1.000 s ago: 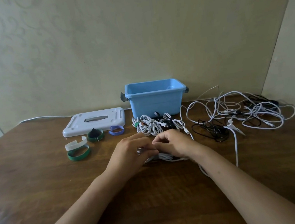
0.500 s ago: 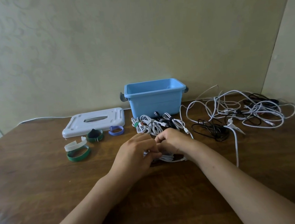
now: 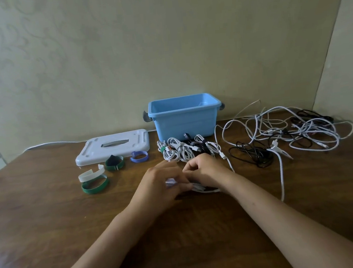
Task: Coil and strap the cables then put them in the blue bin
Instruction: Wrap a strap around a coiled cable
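Note:
My left hand (image 3: 161,183) and my right hand (image 3: 204,170) meet at the table's middle, fingers curled round a coiled white cable (image 3: 201,189) that lies mostly hidden under them. A pale strap end (image 3: 169,182) shows between the left fingers. Just beyond the hands lies a pile of strapped white coils (image 3: 185,149). The open blue bin (image 3: 184,120) stands behind that pile, against the wall. Loose white and black cables (image 3: 282,137) sprawl to the right, and one white lead (image 3: 281,176) runs toward me.
The bin's white lid (image 3: 113,149) lies flat left of the bin. Spare straps sit in front of it: a white one (image 3: 90,174), two green ones (image 3: 94,184) (image 3: 114,163) and a purple one (image 3: 139,156). The brown wooden table (image 3: 50,219) meets the wall behind.
Both hands stay over the coil with small finger shifts. My left hand has slid slightly left and a pale strap end now shows at its fingers.

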